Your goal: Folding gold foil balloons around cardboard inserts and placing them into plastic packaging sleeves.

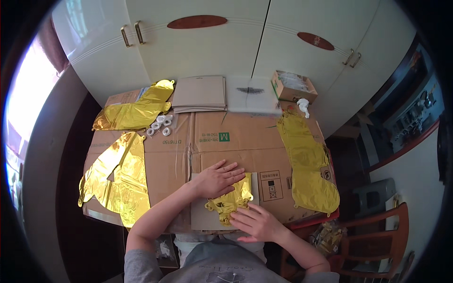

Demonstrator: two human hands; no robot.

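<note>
Foil balloon (130, 177), gold and flat, lies well left of the fingers of the left hand (213, 183). Second foil balloon (137, 111), wrinkled, sits farther off, beyond those fingers to the left. White rolls (161, 119) cluster near its lower edge. Card stack (198, 94) is straight beyond the left fingers. Left fingers: nearly straight, slightly spread, palm down on the work piece, gripping nothing.

Work piece: gold foil piece (243, 189), under the left hand and just left of the right fingertips, on a pale card (200, 219). Shiny, creased, bunched at the near end; small tabs along its edges; partly hidden.

Right hand (259, 225): fingers loosely extended, thumb apart, fingertips touching the foil's near right edge, nothing pinched. Third foil balloon (309, 174), long, flat, rippled, lies right of those fingers.
</note>
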